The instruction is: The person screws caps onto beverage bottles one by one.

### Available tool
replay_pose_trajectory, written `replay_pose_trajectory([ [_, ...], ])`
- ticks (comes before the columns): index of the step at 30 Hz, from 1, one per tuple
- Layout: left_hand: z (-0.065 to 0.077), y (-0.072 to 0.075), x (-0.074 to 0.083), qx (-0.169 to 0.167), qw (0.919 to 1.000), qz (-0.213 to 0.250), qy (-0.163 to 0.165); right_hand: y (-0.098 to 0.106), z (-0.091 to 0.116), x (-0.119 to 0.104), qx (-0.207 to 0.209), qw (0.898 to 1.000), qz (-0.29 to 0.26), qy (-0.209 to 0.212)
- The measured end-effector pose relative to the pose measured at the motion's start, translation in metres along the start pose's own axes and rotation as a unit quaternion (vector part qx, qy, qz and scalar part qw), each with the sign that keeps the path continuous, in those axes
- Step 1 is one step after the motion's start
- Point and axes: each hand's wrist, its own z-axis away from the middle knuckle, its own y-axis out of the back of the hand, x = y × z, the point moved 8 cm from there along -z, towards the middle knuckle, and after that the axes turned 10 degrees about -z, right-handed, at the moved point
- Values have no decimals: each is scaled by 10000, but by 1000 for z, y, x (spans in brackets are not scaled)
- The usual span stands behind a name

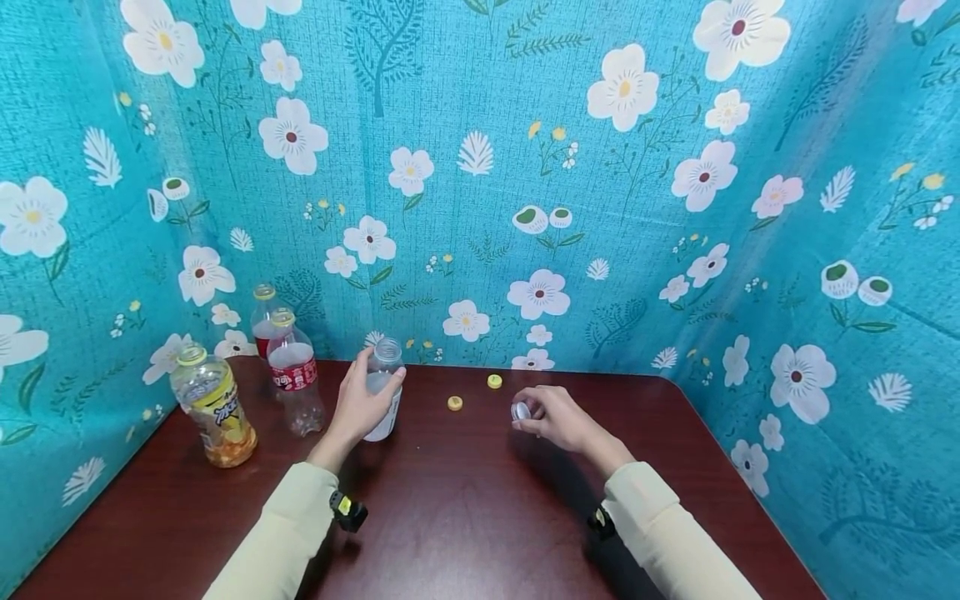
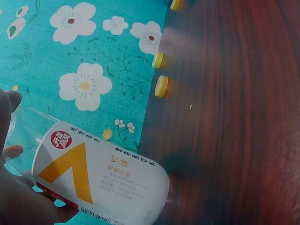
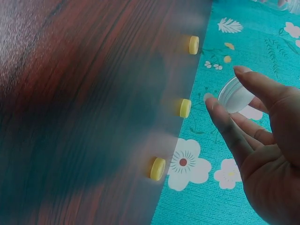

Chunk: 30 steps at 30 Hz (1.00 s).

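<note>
My left hand [image 1: 358,402] grips a clear bottle [image 2: 103,173] with a white label and an orange V mark, its fingers round the upper part. The neck of that bottle is bare, with no cap on it, as the head view shows. Off to the right, my right hand [image 1: 561,418] pinches a white cap [image 3: 236,97] between thumb and fingers, with its hollow side partly showing. Beyond this hand lie yellow caps [image 3: 185,108] on the table; the head view shows two, and the right wrist view three.
Left of the held bottle stand two red-labelled bottles [image 1: 293,375] and a yellow-labelled bottle [image 1: 214,412] with some amber liquid at its bottom. A dark red-brown table [image 1: 465,517] meets a blue flowered cloth [image 1: 465,242] at the back and both sides.
</note>
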Motion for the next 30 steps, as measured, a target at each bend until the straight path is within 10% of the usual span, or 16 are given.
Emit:
replay_pose_trajectory([
  [17, 13, -15, -4, -134, 9981, 329, 496, -2, 2, -21, 56, 9996, -157, 241],
  [30, 18, -18, 15, -181, 9998, 22, 89, 16, -1, -50, 294, 9983, -253, 424],
])
